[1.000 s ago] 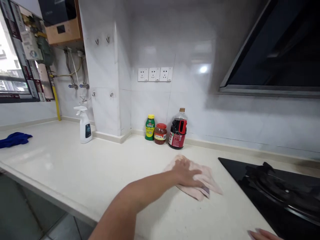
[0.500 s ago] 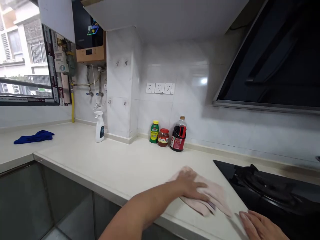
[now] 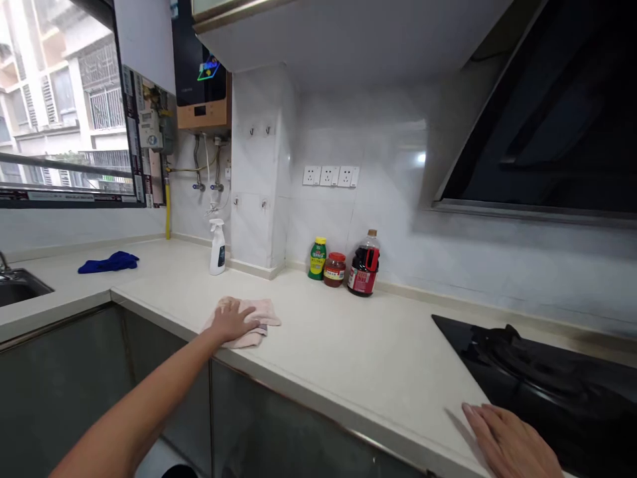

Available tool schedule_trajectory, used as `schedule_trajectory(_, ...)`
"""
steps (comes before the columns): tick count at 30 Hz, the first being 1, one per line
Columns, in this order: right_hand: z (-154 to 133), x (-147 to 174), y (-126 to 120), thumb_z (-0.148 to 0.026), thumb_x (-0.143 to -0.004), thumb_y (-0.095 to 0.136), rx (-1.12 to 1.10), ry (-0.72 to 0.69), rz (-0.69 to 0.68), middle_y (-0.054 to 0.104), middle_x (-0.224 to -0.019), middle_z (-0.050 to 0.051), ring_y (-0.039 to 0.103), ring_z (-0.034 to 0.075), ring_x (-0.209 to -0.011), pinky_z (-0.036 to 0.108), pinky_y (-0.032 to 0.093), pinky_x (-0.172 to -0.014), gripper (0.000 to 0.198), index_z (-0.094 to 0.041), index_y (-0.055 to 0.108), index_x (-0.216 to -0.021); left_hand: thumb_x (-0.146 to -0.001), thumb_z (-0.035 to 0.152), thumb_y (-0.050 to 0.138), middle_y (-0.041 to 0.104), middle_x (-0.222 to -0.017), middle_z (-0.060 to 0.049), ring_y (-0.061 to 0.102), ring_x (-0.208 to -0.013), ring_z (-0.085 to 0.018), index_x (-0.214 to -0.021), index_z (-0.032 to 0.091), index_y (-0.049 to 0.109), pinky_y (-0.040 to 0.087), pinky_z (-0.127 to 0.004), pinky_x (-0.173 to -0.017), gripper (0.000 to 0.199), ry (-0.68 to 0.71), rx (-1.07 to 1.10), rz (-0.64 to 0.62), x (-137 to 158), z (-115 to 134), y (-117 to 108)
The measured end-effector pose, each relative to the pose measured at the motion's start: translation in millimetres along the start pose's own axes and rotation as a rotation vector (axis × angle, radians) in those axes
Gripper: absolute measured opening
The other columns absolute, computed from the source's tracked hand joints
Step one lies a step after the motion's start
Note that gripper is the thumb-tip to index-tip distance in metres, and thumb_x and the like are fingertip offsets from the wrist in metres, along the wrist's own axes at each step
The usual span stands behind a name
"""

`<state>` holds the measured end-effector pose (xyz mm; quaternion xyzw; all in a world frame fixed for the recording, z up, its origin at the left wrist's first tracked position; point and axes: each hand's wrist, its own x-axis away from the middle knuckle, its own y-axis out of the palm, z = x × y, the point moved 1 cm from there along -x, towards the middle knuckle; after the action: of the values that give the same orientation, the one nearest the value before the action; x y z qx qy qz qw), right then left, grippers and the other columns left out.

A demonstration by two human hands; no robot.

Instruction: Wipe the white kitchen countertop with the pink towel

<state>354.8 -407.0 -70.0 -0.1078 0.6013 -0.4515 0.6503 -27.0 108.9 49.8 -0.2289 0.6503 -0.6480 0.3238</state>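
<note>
My left hand (image 3: 231, 322) presses down on a pale pink cloth (image 3: 263, 311) that lies on the cream countertop (image 3: 348, 352), close to the front edge. Its fingertips are in the bunched far part of the cloth, and the thumb points out to the right. At the lower right, my right hand (image 3: 512, 443) rests with stretched fingers beside the black gas stove (image 3: 527, 378), at the counter's front. It holds nothing.
A white spray bottle (image 3: 217, 247), a green bottle (image 3: 317, 258), a red-lidded jar (image 3: 334, 269) and a dark sauce bottle (image 3: 364, 264) stand along the wall. A blue cloth (image 3: 109, 262) lies left, near a sink (image 3: 22, 285). A range hood (image 3: 557, 133) hangs above the stove.
My left hand has slid the pink cloth leftward along the counter, from beside the stove to near the inner corner. The view has turned left, showing the sink. My right hand stays near the stove.
</note>
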Motion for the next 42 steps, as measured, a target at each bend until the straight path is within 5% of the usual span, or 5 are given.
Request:
schedule_trajectory(9, -23.9, -23.5, -15.6, -0.045, -0.100, 0.032, -0.114, 0.343, -0.045, 0.066, -0.109, 0.013, 0.059, 0.033, -0.106, 0.047, 0.049, -0.094, 0.045, -0.022, 0.071, -0.106, -0.096, 0.074, 0.033, 0.028, -0.167, -0.014, 0.023, -0.152, -0.048, -0.157, 0.039, 0.039, 0.018, -0.067, -0.115, 0.071, 0.030, -0.057, 0.010, 51.4, 8.7, 8.2)
schedule_trajectory(22, -24.2, -28.6, -23.1, -0.061, -0.105, 0.013, -0.085, 0.519, -0.001, 0.064, -0.109, 0.013, 0.057, 0.035, -0.103, 0.049, 0.045, -0.095, 0.066, -0.018, 0.064, -0.102, -0.086, 0.089, 0.031, 0.016, -0.171, -0.016, 0.004, -0.154, -0.051, -0.160, 0.033, 0.036, 0.004, -0.073, -0.116, 0.093, 0.616, 0.175, -0.108, 86.4, 257.9, 29.6)
schedule_trajectory(27, -22.4, -29.0, -22.3, -0.062, -0.105, 0.010, -0.061, 0.529, -0.056, 0.063, -0.106, 0.015, 0.058, 0.035, -0.097, 0.047, 0.046, -0.087, 0.071, -0.018, 0.065, -0.098, -0.085, 0.081, 0.051, 0.023, -0.168, -0.019, 0.021, -0.152, -0.050, -0.159, 0.031, 0.037, 0.016, -0.068, -0.116, 0.090, 0.865, 0.168, 0.021, 118.1, 311.1, 37.7)
schedule_trajectory(34, -14.6, -21.3, -19.1, -0.063, -0.104, 0.007, -0.068, 0.558, -0.139, 0.063, -0.110, 0.016, 0.058, 0.037, -0.099, 0.049, 0.047, -0.086, 0.077, -0.018, 0.069, -0.100, -0.091, 0.064, 0.062, 0.043, -0.158, -0.017, 0.044, -0.140, -0.039, -0.155, 0.032, 0.041, 0.035, -0.050, -0.111, 0.074, 0.998, 0.055, 0.356, 128.7, 284.4, 53.7)
schedule_trajectory(42, -12.9, -21.0, -19.1, -0.068, -0.100, 0.007, -0.102, 0.578, -0.206, 0.063, -0.111, 0.016, 0.057, 0.040, -0.100, 0.053, 0.046, -0.090, 0.080, -0.018, 0.070, -0.103, -0.081, 0.060, 0.076, 0.050, -0.152, -0.014, 0.053, -0.130, -0.038, -0.151, 0.032, 0.045, 0.036, -0.053, -0.108, 0.081, 0.894, -0.085, 0.453, 104.1, 152.3, 66.3)
